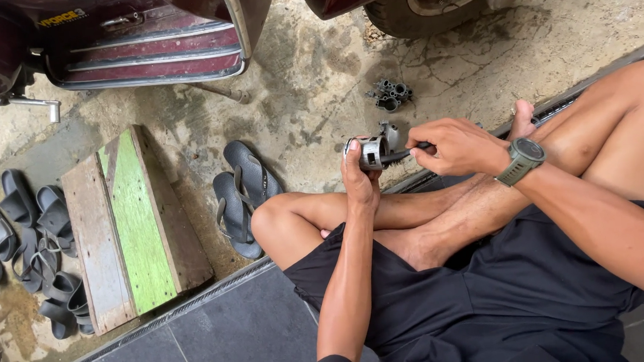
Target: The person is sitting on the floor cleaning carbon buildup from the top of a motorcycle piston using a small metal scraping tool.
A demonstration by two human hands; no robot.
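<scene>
Seated cross-legged on dark grey floor tiles (227,339) at the edge of a rough, cracked and stained concrete floor (307,76). Left hand (358,177) wrapped around a small cylindrical metal part (372,152), dull silver, with a round open end and a lumpy cast lug on its far side; thumb and fingers clenched on the body, part held upright just above the bent knee. Right hand (455,146), wearing an olive-green wristwatch (523,158) with a round dark face, closed in a grasp on the black handle of a slim tool (403,153); the tool's dark shaft runs from the fingertips straight into the side of the metal part, touching it. Whether the tool's tip is a blade or a bit cannot be told. Just beyond the fingers of both hands, on the concrete, a cluster of small dark metal pieces (391,94), tubular and ring-shaped, lying close together. Left of the left hand's knuckles, near the knee, a pair of black rubber flip-flops (243,194), flat and matte. Farther out that way, a low wooden platform (132,224) of worn planks, one plank painted green and flaking. Past it, a heap of grey slide sandals (28,247). Well beyond the fingertips, glossy maroon scooter bodywork (138,42) and a black tyre (401,13). Black shorts (519,296), soft fabric.
</scene>
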